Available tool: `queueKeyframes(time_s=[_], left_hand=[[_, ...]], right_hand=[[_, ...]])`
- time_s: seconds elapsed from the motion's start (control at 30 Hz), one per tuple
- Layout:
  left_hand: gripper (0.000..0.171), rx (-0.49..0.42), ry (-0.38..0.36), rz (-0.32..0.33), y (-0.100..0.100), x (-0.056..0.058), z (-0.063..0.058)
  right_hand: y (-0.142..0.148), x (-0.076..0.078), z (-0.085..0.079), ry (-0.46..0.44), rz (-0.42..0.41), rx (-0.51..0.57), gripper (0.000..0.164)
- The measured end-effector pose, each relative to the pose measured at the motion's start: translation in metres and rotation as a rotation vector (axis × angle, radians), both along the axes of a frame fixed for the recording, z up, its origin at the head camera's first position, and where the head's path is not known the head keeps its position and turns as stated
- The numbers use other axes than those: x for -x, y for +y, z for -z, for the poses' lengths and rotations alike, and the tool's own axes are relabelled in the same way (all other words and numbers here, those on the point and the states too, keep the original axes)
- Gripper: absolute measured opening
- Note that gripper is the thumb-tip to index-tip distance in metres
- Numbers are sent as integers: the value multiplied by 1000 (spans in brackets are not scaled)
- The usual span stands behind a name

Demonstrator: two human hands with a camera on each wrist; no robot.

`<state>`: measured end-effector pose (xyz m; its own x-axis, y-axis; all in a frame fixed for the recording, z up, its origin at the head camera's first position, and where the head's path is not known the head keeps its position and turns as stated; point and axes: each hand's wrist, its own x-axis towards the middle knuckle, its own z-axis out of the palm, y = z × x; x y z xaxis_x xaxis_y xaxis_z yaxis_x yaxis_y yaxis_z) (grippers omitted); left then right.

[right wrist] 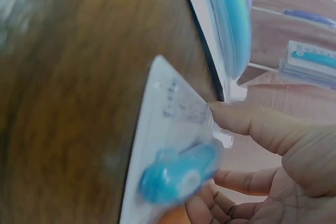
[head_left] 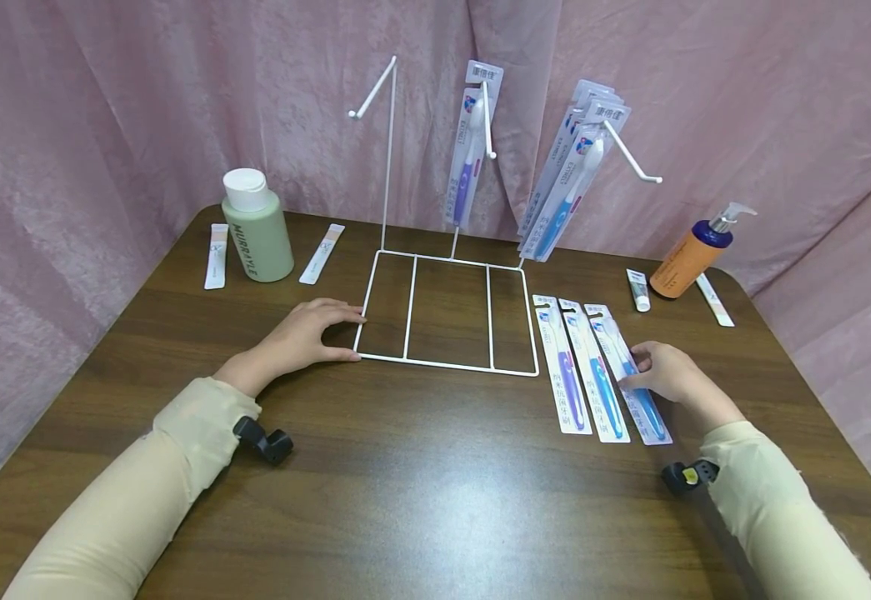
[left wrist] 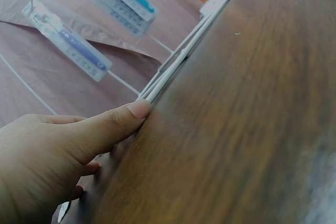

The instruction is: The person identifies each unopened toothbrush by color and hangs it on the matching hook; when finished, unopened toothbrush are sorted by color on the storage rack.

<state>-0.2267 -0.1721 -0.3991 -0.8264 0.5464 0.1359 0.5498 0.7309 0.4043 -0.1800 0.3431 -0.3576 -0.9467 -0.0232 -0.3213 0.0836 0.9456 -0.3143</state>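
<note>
Looks partway done to me: two of three hooks (head_left: 376, 87) carry packs, three packs left on the table (head_left: 435, 475). Right grip (head_left: 663, 371) pinches the outermost toothbrush pack (head_left: 639, 402) by its edges; two other packs (head_left: 594, 367) lie just left of it. Left grip (head_left: 303, 332), fingers spread apart, touches the rack (head_left: 410, 307). Beyond the grips: one hanging pack (head_left: 468, 158) mid-rack, plus an overlapping bunch (head_left: 566, 196), can't count those.
</note>
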Motion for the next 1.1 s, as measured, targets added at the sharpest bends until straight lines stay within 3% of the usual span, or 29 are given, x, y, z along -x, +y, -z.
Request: queueKeyframes(time_s=[0.37, 0.73, 1.1], left_hand=[[59, 0, 15, 8, -1, 0, 1], [60, 6, 5, 4, -2, 0, 1], [60, -1, 5, 0, -1, 1, 2]], right_hand=[[4, 0, 3, 5, 30, 50, 68], [13, -7, 7, 70, 58, 155, 67], [20, -20, -10, 243, 71, 189, 67]])
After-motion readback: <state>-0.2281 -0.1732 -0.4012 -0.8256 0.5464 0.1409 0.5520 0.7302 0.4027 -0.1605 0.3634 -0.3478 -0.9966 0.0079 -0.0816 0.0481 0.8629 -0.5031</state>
